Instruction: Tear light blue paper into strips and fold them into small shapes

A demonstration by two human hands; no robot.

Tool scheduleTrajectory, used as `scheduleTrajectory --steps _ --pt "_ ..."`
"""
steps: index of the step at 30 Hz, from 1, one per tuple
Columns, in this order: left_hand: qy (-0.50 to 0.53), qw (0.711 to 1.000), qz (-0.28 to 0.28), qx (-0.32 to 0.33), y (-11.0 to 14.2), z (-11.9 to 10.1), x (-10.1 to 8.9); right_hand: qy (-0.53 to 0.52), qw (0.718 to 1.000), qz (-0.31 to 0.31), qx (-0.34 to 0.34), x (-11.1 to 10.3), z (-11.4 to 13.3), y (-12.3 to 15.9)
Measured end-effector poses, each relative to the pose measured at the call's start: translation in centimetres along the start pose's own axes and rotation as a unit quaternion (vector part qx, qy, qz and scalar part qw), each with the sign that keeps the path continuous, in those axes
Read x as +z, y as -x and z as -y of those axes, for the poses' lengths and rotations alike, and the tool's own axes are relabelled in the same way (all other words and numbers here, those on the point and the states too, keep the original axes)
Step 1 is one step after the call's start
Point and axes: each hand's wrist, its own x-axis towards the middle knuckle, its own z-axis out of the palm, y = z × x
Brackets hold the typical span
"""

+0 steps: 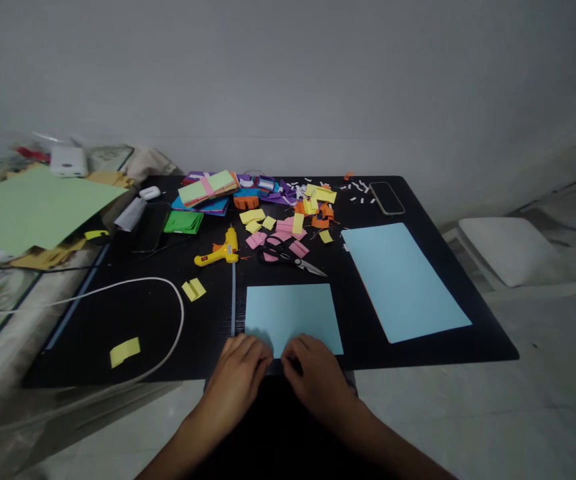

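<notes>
A light blue sheet of paper (291, 310) lies at the table's front edge, directly before me. At its near left corner, my left hand (243, 363) is closed with curled fingers on the sheet's near edge. My right hand (314, 370) grips that same edge a little to the right, thumb and fingers bent together. The fingertips are partly hidden. Beyond the sheet are black-handled scissors (293, 257) and a yellow glue gun (221, 248). A narrow blue-grey paper strip (233, 300) runs along the sheet's left side.
A larger light blue sheet (408, 283) lies on the right of the black table (368, 353). Pink paper pieces (288, 230), a phone (387, 199) and stacked coloured paper (208, 189) stand at the back. A white cable (181, 300) loops on the left, near a yellow piece (125, 351).
</notes>
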Motion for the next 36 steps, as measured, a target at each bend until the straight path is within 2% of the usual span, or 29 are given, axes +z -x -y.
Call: scheduleTrajectory --steps 5,12,14,18,21,24,27,29,32,36 --pt "0.024 1.0 0.006 -0.007 -0.3 0.0 -0.1 -0.003 0.997 0.024 0.071 -1.7 -1.4 0.6" --pt "0.04 0.998 0.033 -0.021 -0.6 0.1 -0.3 -0.027 0.986 0.035 0.159 -6.0 -5.2 3.0" --pt "0.042 0.998 0.038 -0.027 -0.7 0.1 -0.3 -0.016 0.983 0.024 0.182 -7.2 -6.5 3.8" --pt "0.042 0.998 0.037 -0.029 -0.7 0.1 -0.4 -0.018 0.975 -0.049 0.214 -8.5 -8.0 4.6" --pt "0.034 0.998 0.041 -0.032 -1.0 -0.1 -0.6 -0.06 0.979 -0.088 0.172 -8.0 -7.2 4.0" --pt "0.022 0.998 0.049 -0.037 -1.7 -0.7 -0.5 -0.105 0.99 -0.047 0.086 -6.0 -5.0 2.7" --pt "0.001 0.999 0.041 -0.031 -2.8 -2.0 0.0 -0.086 0.996 0.001 0.034 -3.8 -3.3 1.4" --pt "-0.004 0.999 0.042 -0.019 -3.5 -2.9 0.5 -0.056 0.998 0.02 0.028 -3.1 -2.8 0.8" --pt "-0.016 0.997 0.069 -0.009 -4.5 -3.7 1.2 -0.032 0.998 0.038 0.033 -3.0 -2.8 0.3" --pt "0.0 0.996 0.089 -0.023 -4.9 -3.4 1.5 -0.048 0.996 0.051 0.054 -3.5 -2.9 0.1"
